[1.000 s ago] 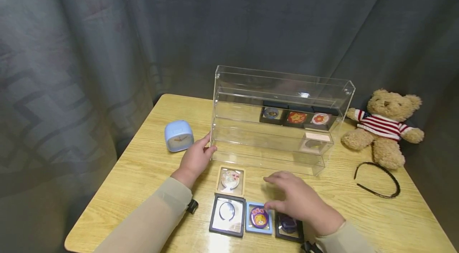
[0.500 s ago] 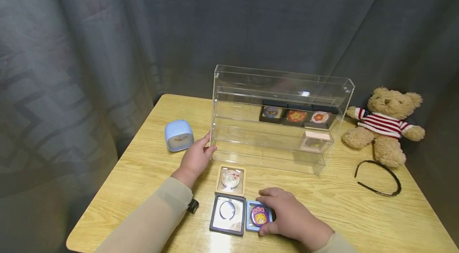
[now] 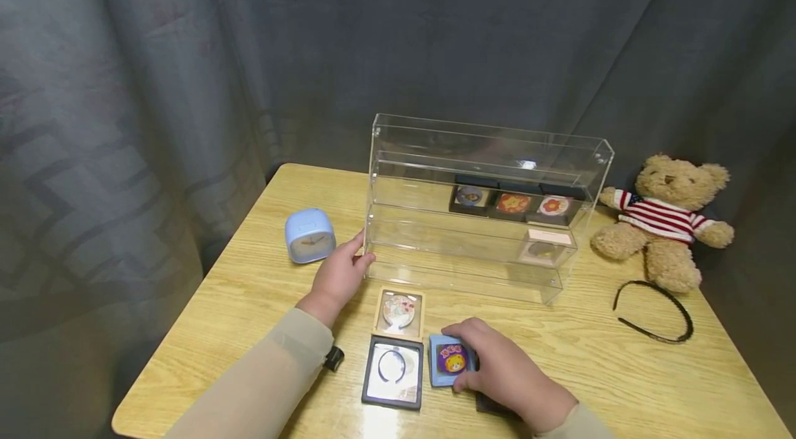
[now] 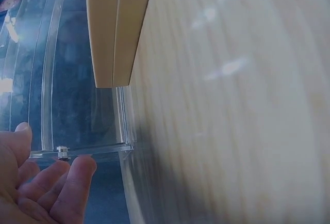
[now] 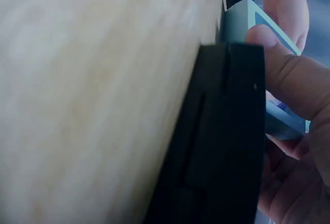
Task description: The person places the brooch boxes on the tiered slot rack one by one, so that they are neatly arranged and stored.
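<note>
My right hand (image 3: 506, 366) pinches a small blue-framed display case (image 3: 437, 361) by its sides, thumb near and fingers far. Inside it is a purple badge with a yellow bear. The case is tilted, its far edge raised. In the right wrist view, my thumb presses the frame of this blue case (image 5: 281, 121). My left hand (image 3: 338, 280) holds the lower left side of a clear acrylic display shelf (image 3: 460, 276), thumb and fingers either side of the panel (image 4: 103, 149). A wooden-framed case (image 3: 399, 314) and a black-framed case (image 3: 393, 373) lie between the hands.
A dark case (image 3: 494, 406) lies partly under my right hand. Several small cases (image 3: 515, 204) stand on the shelf, with a pale one (image 3: 547, 249) lower down. A blue clock (image 3: 309, 235) stands left; a teddy bear (image 3: 674, 218) and black headband (image 3: 687, 321) are at right.
My right hand has come over to the blue-framed case, taken hold of it and tilted it up from the table. My left hand stays at the shelf's side.
</note>
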`<action>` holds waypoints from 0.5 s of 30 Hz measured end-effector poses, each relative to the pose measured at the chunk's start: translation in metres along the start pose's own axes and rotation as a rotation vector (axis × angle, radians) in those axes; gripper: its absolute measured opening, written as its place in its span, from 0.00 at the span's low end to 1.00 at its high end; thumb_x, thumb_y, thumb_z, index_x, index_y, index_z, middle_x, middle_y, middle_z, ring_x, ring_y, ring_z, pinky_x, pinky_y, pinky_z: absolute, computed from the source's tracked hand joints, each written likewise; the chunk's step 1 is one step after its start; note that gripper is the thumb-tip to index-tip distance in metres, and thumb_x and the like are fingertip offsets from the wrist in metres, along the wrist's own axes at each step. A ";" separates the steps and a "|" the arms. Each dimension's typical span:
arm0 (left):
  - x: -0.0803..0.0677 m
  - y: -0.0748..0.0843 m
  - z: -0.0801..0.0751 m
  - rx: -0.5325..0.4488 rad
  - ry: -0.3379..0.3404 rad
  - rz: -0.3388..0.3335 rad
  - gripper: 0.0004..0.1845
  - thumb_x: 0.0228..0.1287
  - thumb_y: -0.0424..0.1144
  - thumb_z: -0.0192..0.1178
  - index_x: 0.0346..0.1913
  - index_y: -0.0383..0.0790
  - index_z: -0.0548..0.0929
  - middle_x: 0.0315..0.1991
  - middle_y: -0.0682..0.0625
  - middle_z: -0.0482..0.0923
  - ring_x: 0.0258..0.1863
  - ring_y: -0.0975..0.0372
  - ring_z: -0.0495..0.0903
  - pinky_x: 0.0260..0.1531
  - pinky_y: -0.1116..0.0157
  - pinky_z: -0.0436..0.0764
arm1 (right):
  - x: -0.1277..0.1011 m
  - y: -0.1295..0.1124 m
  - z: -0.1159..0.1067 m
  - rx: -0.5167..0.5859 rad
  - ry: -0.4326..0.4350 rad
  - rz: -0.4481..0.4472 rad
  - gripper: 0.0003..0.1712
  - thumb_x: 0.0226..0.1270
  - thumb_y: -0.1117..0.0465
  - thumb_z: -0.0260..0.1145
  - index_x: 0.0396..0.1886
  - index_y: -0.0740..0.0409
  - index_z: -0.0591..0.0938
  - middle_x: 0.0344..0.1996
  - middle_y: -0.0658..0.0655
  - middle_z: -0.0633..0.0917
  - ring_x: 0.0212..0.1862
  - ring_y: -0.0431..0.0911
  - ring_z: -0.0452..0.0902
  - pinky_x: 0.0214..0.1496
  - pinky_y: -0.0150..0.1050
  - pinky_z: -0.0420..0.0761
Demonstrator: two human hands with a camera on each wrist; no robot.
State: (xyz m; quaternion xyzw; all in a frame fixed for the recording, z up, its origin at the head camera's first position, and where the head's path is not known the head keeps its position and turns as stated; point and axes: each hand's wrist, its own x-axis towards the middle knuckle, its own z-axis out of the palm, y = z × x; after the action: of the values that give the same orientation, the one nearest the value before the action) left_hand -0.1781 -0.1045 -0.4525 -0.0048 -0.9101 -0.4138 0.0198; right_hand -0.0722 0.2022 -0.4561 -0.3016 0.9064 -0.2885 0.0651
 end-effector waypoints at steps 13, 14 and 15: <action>0.000 -0.001 0.000 -0.003 -0.005 0.000 0.31 0.72 0.46 0.61 0.75 0.58 0.65 0.67 0.46 0.71 0.57 0.50 0.77 0.56 0.48 0.76 | 0.003 0.006 -0.020 0.215 0.031 0.082 0.28 0.50 0.58 0.80 0.54 0.52 0.84 0.40 0.43 0.82 0.38 0.38 0.76 0.36 0.36 0.82; 0.000 -0.001 0.000 0.000 -0.004 0.000 0.31 0.72 0.46 0.61 0.75 0.59 0.65 0.67 0.46 0.71 0.57 0.50 0.77 0.56 0.48 0.76 | 0.003 0.007 -0.021 0.221 0.042 0.073 0.27 0.51 0.58 0.80 0.53 0.52 0.85 0.39 0.42 0.82 0.38 0.38 0.76 0.37 0.36 0.82; 0.000 -0.001 0.000 0.003 -0.003 -0.001 0.31 0.72 0.46 0.61 0.75 0.59 0.65 0.67 0.45 0.71 0.58 0.50 0.77 0.56 0.48 0.76 | 0.003 0.008 -0.022 0.224 0.055 0.059 0.25 0.53 0.58 0.79 0.53 0.53 0.85 0.38 0.41 0.82 0.38 0.38 0.77 0.37 0.36 0.82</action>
State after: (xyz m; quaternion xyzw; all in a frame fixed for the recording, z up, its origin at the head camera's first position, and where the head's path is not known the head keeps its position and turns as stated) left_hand -0.1781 -0.1056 -0.4534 -0.0050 -0.9107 -0.4126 0.0180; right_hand -0.0856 0.2165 -0.4421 -0.2575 0.8785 -0.3939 0.0819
